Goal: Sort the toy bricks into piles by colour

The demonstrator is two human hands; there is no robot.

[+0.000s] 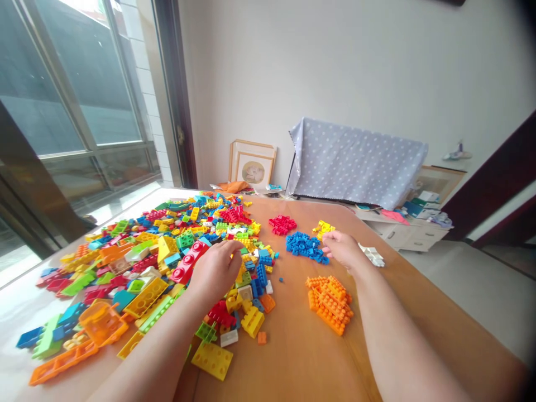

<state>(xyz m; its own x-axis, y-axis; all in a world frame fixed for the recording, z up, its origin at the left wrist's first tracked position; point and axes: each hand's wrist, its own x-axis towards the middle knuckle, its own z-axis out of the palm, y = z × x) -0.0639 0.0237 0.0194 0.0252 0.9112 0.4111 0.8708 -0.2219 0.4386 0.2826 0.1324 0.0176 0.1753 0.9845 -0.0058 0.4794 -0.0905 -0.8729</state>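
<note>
My left hand (218, 269) is over the right side of a large mixed pile of toy building bricks (146, 262). Its fingers curl down, and their tips and anything in them are hidden. A long red brick (190, 262) with round studs lies just left of it. My right hand (344, 250) has its fingers drawn together at a small group of yellow bricks (323, 228); whether a brick is between the fingertips cannot be made out. Beside that hand are a heap of blue bricks (305, 247) and a few white bricks (372, 255).
Orange bricks (330, 301) form a heap nearer me, and red bricks (282, 224) one farther back on the wooden table (288, 357). A large yellow brick (213, 360) lies near the front. Beyond the table stand a dotted cloth cover (355, 162) and a framed picture (253, 167).
</note>
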